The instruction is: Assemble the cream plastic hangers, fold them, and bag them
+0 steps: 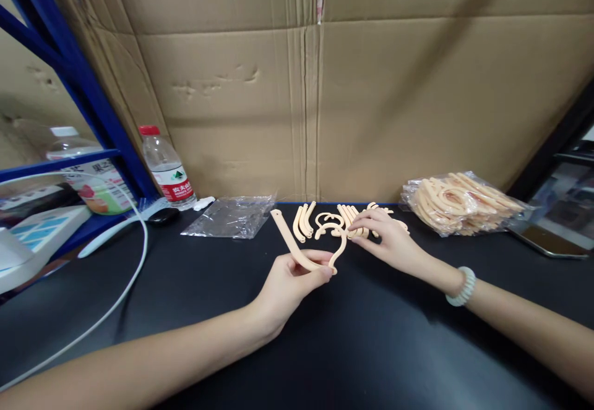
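My left hand (297, 280) is closed around a beige plastic hanger arm (290, 240), its thumb pressing near the lower end. From that end a curved hanger hook (342, 249) rises to the right. My right hand (390, 237) reaches over a row of beige hanger arms (346, 215), its thumb and fingertips pinched at their near ends. Which piece it grips is partly hidden by the fingers. More curved hooks (327, 218) lie just left of that row. Farther left, a small group of loose arms (302, 221) rests on the black table (325, 348).
A clear bag packed with beige hanger parts (457, 203) lies at right. At left are an empty plastic bag (232, 215), a red-capped water bottle (169, 172), a black mouse (163, 216) and a white cable (139, 261). Cardboard (232, 113) stands behind, beside a blue frame (83, 82).
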A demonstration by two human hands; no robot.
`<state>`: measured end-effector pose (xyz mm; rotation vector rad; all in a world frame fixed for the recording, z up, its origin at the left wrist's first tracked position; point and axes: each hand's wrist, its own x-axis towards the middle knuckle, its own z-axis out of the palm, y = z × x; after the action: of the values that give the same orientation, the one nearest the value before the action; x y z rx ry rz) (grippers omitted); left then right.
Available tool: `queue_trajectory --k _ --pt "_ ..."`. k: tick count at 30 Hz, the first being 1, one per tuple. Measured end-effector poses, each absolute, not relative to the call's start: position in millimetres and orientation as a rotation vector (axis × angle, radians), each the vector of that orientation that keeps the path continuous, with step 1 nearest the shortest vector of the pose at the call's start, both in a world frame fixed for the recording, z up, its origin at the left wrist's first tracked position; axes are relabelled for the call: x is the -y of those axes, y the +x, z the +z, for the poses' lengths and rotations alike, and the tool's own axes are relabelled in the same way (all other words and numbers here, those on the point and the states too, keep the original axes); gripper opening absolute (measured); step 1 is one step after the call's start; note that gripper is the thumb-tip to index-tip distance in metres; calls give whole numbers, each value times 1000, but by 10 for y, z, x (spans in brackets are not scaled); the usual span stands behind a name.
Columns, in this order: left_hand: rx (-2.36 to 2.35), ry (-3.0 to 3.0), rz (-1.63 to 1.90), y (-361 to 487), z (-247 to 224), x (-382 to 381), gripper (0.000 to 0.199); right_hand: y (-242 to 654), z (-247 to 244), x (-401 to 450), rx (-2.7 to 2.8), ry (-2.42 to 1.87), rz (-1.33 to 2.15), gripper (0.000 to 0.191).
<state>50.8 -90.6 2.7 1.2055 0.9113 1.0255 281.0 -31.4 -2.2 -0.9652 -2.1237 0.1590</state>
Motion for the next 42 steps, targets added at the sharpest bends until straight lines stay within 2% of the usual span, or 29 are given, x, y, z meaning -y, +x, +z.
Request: queue_trajectory --k 4,8,14,21,25,30,35,40,42 --pt "-896 1178 1025 502 39 899 23 2793 -114 171 2336 -972 -113 15" --pt "-879 1183 1036 504 47 900 21 2732 -159 133 2326 -968 -149 10" --pt "-859 1169 1058 509 51 902 21 2722 -152 119 2279 -918 -141 16" --pt "-845 1121 1094 496 38 904 24 2781 132 465 1664 -1031 282 20" --pt "-842 1109 1090 502 31 899 24 2732 272 729 1523 -999 681 31" --pt "-834 1110 1103 499 31 896 22 2573 204 800 1326 -907 1175 37" --pt "-837 1115 1090 491 38 890 22 2546 52 782 1029 -928 1378 31" --pt "-832 1115 1073 492 32 881 25 2499 18 829 952 -790 1550 36" --pt "-835 1132 1061 492 33 879 25 2462 18 862 1001 -756 1602 28"
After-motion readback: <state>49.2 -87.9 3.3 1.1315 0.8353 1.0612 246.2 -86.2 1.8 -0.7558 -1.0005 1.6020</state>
